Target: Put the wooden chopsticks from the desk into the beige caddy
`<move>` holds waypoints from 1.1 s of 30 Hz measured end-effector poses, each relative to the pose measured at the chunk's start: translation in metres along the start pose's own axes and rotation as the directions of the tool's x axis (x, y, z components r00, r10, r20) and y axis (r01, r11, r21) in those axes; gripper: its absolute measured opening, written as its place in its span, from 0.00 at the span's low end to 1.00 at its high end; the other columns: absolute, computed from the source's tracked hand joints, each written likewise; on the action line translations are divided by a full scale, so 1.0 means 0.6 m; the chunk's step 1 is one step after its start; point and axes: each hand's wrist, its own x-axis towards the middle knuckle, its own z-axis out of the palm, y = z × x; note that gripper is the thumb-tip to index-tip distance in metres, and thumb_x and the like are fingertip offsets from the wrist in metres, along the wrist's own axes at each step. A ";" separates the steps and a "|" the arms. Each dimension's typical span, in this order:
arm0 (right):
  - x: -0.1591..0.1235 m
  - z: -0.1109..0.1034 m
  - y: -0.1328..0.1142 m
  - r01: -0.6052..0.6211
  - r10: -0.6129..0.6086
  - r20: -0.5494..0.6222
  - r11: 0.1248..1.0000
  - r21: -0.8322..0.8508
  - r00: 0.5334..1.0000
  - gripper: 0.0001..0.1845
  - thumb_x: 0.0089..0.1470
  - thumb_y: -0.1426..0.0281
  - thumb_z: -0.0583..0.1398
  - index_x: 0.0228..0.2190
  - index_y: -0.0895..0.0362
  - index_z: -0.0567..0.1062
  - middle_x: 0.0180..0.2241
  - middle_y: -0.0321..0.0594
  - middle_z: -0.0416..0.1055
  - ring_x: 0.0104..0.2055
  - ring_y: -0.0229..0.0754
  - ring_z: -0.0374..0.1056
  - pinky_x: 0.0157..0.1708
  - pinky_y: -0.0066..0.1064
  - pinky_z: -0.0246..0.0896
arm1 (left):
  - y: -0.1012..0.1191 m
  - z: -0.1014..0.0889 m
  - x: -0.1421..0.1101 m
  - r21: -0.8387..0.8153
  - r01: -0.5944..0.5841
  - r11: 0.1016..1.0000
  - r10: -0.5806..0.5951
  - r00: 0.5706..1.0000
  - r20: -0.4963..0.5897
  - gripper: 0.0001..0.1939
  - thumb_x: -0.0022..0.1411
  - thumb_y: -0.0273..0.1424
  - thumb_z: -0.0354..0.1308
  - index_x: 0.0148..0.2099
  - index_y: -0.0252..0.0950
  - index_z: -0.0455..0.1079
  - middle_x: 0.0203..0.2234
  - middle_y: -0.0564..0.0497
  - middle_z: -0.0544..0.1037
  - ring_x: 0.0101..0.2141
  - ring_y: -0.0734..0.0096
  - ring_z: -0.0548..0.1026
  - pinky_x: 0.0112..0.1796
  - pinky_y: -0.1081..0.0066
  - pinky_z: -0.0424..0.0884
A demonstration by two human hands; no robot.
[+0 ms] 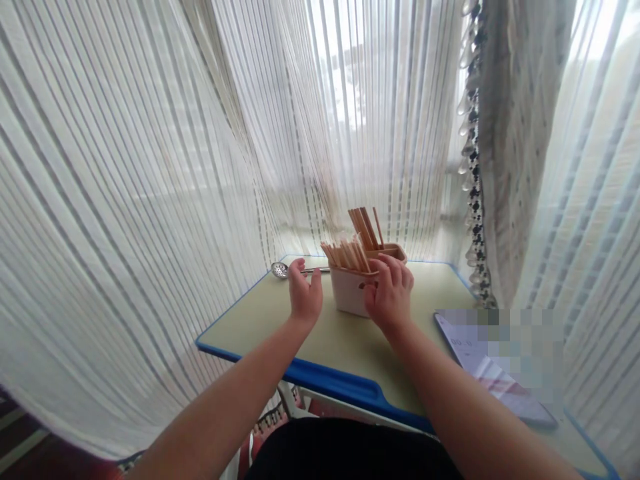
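Note:
A white holder (pixel 350 293) with a brown back compartment (pixel 393 251) stands on a small desk (pixel 345 340). It is packed with several wooden chopsticks (pixel 356 248). My right hand (pixel 391 293) is curled round the holder's right front corner, fingers over its rim. My left hand (pixel 303 291) hovers just left of the holder, fingers bent and apart, holding nothing. A metal slotted spoon (pixel 281 269) lies on the desk behind my left hand.
The desk has a blue rim (pixel 330 379) and is ringed by sheer striped curtains (pixel 125 200). A paper sheet (pixel 487 370) lies at the desk's right side. A beaded curtain edge (pixel 473 173) hangs at the right.

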 end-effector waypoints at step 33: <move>0.015 0.313 -0.156 -0.179 0.290 0.769 0.957 -0.228 0.570 0.24 0.53 0.75 0.49 0.51 0.67 0.66 0.57 0.57 0.59 0.60 0.50 0.51 0.57 0.40 0.45 | -0.249 -0.073 0.104 0.783 -0.130 0.609 -0.233 0.914 0.333 0.27 0.59 0.28 0.49 0.61 0.30 0.57 0.61 0.34 0.55 0.60 0.50 0.56 0.58 0.56 0.55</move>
